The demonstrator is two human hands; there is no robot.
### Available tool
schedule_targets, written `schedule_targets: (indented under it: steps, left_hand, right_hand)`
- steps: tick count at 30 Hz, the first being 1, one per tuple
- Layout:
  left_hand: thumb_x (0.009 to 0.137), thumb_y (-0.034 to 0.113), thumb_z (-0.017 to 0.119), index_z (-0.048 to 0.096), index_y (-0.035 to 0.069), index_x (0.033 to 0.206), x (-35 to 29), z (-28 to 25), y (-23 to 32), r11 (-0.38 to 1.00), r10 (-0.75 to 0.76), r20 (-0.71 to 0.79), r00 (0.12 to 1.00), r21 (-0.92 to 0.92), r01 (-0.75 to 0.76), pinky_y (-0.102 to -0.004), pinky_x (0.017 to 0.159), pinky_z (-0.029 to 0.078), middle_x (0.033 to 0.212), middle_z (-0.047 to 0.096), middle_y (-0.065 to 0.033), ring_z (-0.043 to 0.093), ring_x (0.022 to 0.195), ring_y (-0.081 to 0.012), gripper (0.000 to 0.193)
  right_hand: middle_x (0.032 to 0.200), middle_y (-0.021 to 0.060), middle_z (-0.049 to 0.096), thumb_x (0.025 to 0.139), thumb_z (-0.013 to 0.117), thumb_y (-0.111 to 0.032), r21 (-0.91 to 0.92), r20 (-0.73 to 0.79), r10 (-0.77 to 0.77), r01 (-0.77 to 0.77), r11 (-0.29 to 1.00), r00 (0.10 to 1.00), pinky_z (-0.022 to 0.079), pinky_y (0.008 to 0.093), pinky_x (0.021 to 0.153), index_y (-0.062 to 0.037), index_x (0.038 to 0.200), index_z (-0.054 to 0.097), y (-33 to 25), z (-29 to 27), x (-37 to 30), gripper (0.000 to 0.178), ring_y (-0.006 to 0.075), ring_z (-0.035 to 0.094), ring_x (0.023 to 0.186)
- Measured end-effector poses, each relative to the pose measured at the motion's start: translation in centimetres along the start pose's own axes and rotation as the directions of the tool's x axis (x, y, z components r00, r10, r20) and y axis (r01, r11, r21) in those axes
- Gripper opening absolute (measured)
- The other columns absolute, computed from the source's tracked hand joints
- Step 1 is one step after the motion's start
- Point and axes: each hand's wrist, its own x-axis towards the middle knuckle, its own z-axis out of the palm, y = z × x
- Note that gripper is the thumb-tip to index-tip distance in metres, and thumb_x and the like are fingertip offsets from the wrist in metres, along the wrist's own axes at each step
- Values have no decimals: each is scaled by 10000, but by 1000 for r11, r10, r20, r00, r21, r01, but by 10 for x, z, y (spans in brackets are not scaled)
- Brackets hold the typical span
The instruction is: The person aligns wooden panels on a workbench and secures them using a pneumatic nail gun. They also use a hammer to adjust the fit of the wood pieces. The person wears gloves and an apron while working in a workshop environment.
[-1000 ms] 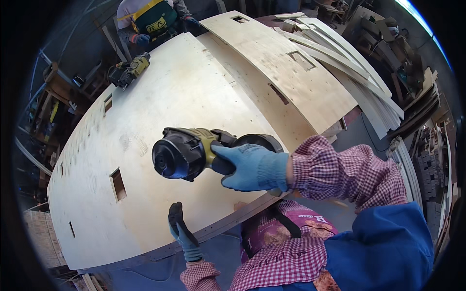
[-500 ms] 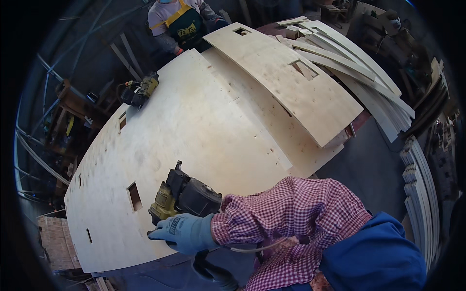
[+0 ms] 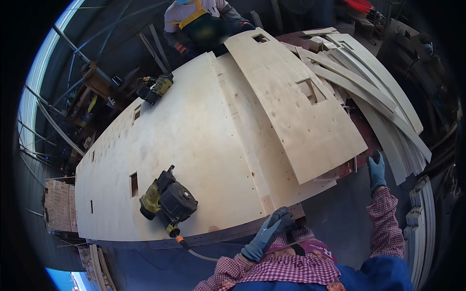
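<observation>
My left hand (image 3: 267, 234), in a blue-grey glove with dark fingertips, is held by the near edge of a large pale plywood panel (image 3: 184, 126). Its fingers are stretched out and nothing shows in them. Farther right, my right hand (image 3: 376, 172), gloved alike, reaches forward with fingers apart, close to the near right corner of a loose plywood sheet (image 3: 296, 106); contact cannot be made out. That sheet has two rectangular cutouts and lies over the panel's right part. A yellow and black coil nail gun (image 3: 170, 198) rests on the panel, left of my left hand.
A second nail gun (image 3: 155, 87) lies at the panel's far left edge. Beyond the far edge stands a co-worker (image 3: 204, 29) in a dark apron. Wooden strips (image 3: 359, 80) are piled on the right. An air hose (image 3: 201, 256) runs from the near nail gun toward me.
My right hand has let go of the near nail gun and moved right, toward the loose sheet's corner. My left hand has come up to the panel's near edge. The view has shifted.
</observation>
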Motion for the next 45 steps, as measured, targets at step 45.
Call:
schedule_targets:
  steps: [45]
  left_hand:
    - [925,337,591,521,57,1085,77,29,-109,735,-97,-682,725,-540,-410,-371,799,581,980,630,-93,645,863,-219,330]
  right_hand:
    - [773,-27,581,904,577,-474,-40,531,280,-306,951,800,423,206,490,-89,1014,615,-97,40,-71,402,66,494,552]
